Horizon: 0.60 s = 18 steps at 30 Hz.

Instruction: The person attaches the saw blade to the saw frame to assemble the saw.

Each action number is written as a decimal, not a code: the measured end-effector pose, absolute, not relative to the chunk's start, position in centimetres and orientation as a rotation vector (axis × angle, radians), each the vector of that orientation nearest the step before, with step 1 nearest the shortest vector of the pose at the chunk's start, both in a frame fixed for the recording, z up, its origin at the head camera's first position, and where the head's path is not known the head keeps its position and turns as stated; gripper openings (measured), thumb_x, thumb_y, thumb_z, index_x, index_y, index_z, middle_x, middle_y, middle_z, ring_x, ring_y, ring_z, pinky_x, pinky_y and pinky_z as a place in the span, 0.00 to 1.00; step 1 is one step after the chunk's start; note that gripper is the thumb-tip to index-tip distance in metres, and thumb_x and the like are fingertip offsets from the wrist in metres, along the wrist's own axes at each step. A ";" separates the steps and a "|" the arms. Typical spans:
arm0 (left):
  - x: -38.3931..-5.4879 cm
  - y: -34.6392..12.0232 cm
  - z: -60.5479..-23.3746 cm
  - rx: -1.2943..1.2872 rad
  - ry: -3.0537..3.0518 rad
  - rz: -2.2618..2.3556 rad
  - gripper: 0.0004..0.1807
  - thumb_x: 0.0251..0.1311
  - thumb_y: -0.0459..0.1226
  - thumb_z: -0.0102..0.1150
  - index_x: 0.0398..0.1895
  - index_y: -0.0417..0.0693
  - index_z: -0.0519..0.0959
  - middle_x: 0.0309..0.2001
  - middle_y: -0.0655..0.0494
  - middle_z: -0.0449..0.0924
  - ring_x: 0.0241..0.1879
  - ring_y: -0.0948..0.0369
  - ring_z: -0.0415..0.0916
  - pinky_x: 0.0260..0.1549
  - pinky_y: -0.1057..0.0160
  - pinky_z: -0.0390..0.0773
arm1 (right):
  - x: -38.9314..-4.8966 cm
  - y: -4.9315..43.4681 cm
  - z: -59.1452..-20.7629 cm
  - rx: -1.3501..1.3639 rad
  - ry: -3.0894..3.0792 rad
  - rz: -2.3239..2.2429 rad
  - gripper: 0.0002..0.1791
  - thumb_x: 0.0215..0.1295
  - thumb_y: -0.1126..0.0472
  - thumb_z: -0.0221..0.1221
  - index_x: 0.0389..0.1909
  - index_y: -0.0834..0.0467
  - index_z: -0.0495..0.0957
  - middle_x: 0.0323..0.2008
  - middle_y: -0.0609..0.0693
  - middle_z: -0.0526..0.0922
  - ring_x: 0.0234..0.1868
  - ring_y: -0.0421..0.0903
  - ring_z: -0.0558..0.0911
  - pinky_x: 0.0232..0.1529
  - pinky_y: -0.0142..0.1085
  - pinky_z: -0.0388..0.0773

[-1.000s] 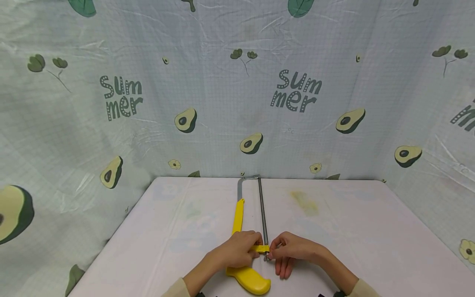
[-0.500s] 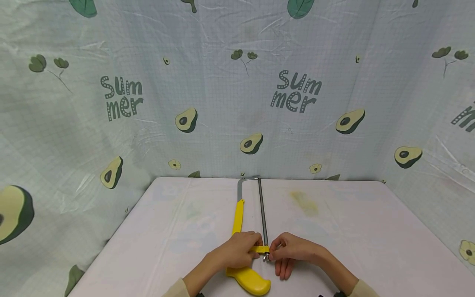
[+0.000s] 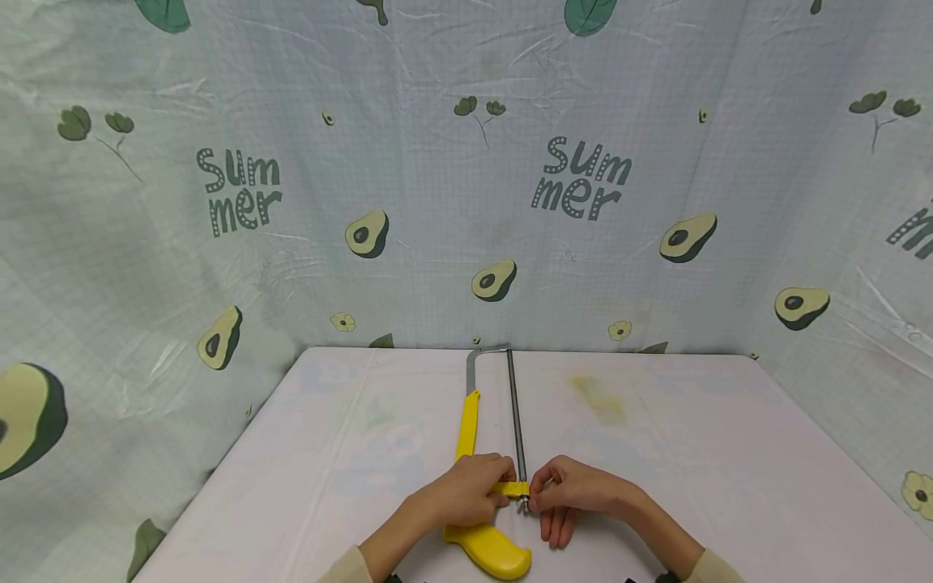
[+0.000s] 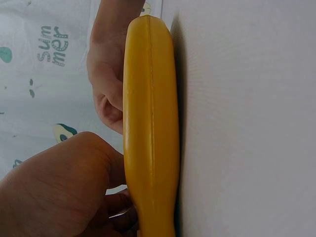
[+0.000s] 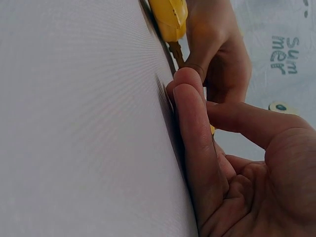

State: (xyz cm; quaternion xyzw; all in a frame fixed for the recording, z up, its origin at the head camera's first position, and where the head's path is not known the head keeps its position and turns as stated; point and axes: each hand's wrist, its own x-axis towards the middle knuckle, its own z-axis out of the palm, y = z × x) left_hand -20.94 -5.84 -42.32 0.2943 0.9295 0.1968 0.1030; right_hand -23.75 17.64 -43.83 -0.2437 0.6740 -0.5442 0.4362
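A hacksaw with a yellow handle [image 3: 490, 554] lies flat on the table, its grey frame [image 3: 470, 372] pointing away and its dark blade assembly [image 3: 515, 413] on the right. My left hand [image 3: 472, 490] grips the yellow frame near the handle, fingers around the crosspiece [image 3: 513, 489] that holds the blade's near end. Just below that crosspiece sits a small metal wing nut [image 3: 522, 506]. My right hand [image 3: 576, 490] pinches it between thumb and index finger; the other fingers [image 5: 197, 133] extend beside the tabletop. In the left wrist view the handle [image 4: 152, 113] hides part of both hands.
A pale cloth covers the table [image 3: 678, 453], with a yellowish stain [image 3: 599, 398] right of the saw. Behind and at both sides hangs a curtain [image 3: 437, 186] printed with avocados and lettering. The saw's far end reaches the table's back edge.
The wing nut shows at a slightly different angle in each frame, as if turned by my right fingers. Both hands and the hacksaw otherwise stay in place.
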 end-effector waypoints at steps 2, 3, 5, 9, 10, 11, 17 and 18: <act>-20.9 -5.9 -42.3 0.868 2.741 0.583 0.06 0.67 0.39 0.64 0.43 0.57 0.77 0.37 0.69 0.76 0.36 0.71 0.70 0.46 0.69 0.76 | -23.8 17.7 -43.9 -0.611 1.670 -1.357 0.10 0.71 0.60 0.59 0.41 0.65 0.79 0.24 0.50 0.87 0.21 0.38 0.87 0.25 0.31 0.83; -21.0 -5.9 -42.3 0.868 2.739 0.583 0.06 0.68 0.39 0.64 0.43 0.57 0.77 0.37 0.69 0.76 0.36 0.71 0.70 0.46 0.69 0.76 | -23.8 17.7 -43.9 -0.611 1.668 -1.358 0.09 0.71 0.61 0.59 0.41 0.65 0.79 0.24 0.50 0.87 0.21 0.38 0.87 0.25 0.31 0.83; -20.9 -5.9 -42.3 0.866 2.737 0.586 0.06 0.68 0.39 0.64 0.43 0.57 0.77 0.37 0.69 0.76 0.36 0.71 0.70 0.46 0.69 0.76 | -23.8 17.7 -43.9 -0.606 1.664 -1.363 0.09 0.71 0.61 0.59 0.41 0.65 0.79 0.24 0.50 0.87 0.21 0.38 0.87 0.25 0.32 0.83; -20.9 -5.9 -42.3 0.866 2.736 0.590 0.06 0.67 0.39 0.64 0.43 0.57 0.77 0.37 0.69 0.76 0.36 0.71 0.70 0.47 0.68 0.76 | -23.8 17.6 -43.9 -0.591 1.666 -1.368 0.08 0.70 0.62 0.59 0.41 0.65 0.78 0.24 0.50 0.87 0.21 0.39 0.87 0.25 0.32 0.83; -20.9 -5.9 -42.3 0.866 2.736 0.592 0.06 0.67 0.39 0.64 0.43 0.57 0.77 0.37 0.69 0.76 0.36 0.71 0.70 0.47 0.68 0.76 | -23.8 17.6 -43.9 -0.588 1.667 -1.369 0.08 0.70 0.62 0.59 0.41 0.65 0.78 0.24 0.51 0.87 0.21 0.39 0.87 0.25 0.32 0.83; -20.9 -5.9 -42.3 0.867 2.736 0.593 0.06 0.67 0.39 0.64 0.43 0.57 0.77 0.37 0.69 0.76 0.36 0.71 0.70 0.47 0.68 0.76 | -23.8 17.5 -43.8 -0.585 1.667 -1.369 0.08 0.70 0.62 0.60 0.41 0.64 0.78 0.24 0.50 0.87 0.21 0.39 0.87 0.25 0.32 0.83; -21.0 -6.0 -42.3 0.867 2.736 0.594 0.06 0.67 0.39 0.65 0.43 0.57 0.77 0.37 0.69 0.76 0.36 0.71 0.70 0.46 0.69 0.76 | -23.8 17.5 -43.8 -0.580 1.665 -1.372 0.07 0.70 0.63 0.60 0.41 0.64 0.77 0.24 0.50 0.88 0.21 0.39 0.87 0.25 0.31 0.83; -21.0 -6.0 -42.3 0.868 2.736 0.593 0.06 0.67 0.39 0.65 0.43 0.57 0.77 0.37 0.69 0.76 0.36 0.71 0.70 0.46 0.69 0.76 | -23.8 17.5 -43.8 -0.579 1.664 -1.372 0.07 0.70 0.63 0.60 0.41 0.64 0.77 0.24 0.50 0.88 0.21 0.39 0.87 0.25 0.31 0.83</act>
